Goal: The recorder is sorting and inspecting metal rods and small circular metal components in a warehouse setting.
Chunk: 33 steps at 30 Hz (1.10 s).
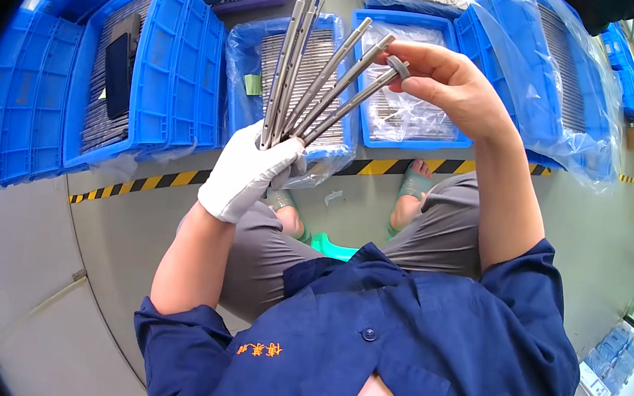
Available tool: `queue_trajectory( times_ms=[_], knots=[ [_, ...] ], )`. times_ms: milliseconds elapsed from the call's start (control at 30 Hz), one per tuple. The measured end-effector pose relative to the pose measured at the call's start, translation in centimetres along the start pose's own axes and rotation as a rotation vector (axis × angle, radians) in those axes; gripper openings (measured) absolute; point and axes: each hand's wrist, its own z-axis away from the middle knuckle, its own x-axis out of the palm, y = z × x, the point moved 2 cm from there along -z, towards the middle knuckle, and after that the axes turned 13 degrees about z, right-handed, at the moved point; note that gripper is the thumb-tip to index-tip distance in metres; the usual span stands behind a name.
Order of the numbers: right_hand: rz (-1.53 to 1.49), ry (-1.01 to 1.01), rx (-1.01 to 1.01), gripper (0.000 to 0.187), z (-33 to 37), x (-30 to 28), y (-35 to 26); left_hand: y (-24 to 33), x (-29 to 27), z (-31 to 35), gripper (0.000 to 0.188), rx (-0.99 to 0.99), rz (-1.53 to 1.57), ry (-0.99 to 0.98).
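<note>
A fan of slim metal rods [343, 88], some pierced with small holes, spreads up my view, long axes running away from the wearer. The leftmost rods stand almost straight up the view; those farther right lean more and more to the right, and the rightmost rod [350, 109] slants most, its far end at the right hand [458, 93]. The near ends are bunched in the white-gloved left hand [245, 178], which is closed around them, so the rods project well beyond it. That bare right hand pinches a small grey ring [398, 68] between thumb and forefinger at the tip of the rightmost rod; I cannot tell whether the ring encircles the rod or only touches it. I see the left forearm [191, 270] rise with a slight tilt to the right, while the right forearm [517, 193] comes up from the right, its hand turned inward to the left. Behind the fan I make out a plastic-lined blue crate [245, 57] filled with similar rods [322, 46], and a second blue crate [417, 144] just to its right.
</note>
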Motion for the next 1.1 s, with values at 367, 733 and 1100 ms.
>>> queue_trajectory(
  times_ms=[367, 733, 1100],
  knots=[
    [0.080, 0.048, 0.007, 0.037, 0.3, -1.6, -0.4, 0.1, 0.0, 0.0, 0.012, -0.002, -0.185, 0.003],
    [0.023, -0.003, -0.067, 0.032, 0.3, -1.5, -0.6, 0.1, 0.0, 0.0, 0.015, -0.026, -0.170, -0.060],
    [0.080, -0.014, -0.057, 0.029, 0.6, -0.3, -0.1, 0.0, 0.0, 0.0, 0.016, -0.046, -0.211, -0.056]
  ],
)
